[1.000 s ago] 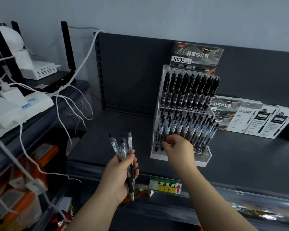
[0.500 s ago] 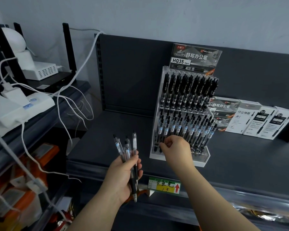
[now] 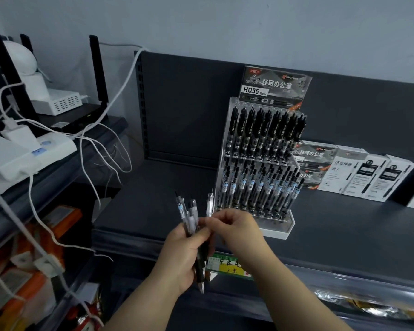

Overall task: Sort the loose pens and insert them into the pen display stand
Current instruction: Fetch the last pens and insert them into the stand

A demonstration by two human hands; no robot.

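The dark shelf (image 3: pixel 344 235) carried the pen display stand (image 3: pixel 276 231), which stood just beyond the hands and slightly to their right. Its two tiers were packed with black pens that stood nearly upright and leaned a little backward. Whether a free hole remained in the front row could not be told from this view.

Both hands met near the left front corner of the stand. The left hand (image 3: pixel 182 256) gripped the loose pens (image 3: pixel 189 213) as a fanned bundle, its fingers closed round their lower halves. The pens pointed tip down and button end up, so their long axes ran almost parallel to the pens already in the stand.

The right hand (image 3: pixel 239 226) was the nearer one to the stand. Its fingers were curled, and they seemed to pinch the clear pen (image 3: pixel 210 204) at the right edge of the bundle, though this part was blurred.

Probably this pen needed only to be drawn out upward and carried a short way forward and right, without turning it.

The loose pens were slim, with transparent barrels and dark grips, and at least one had a pale blue label.
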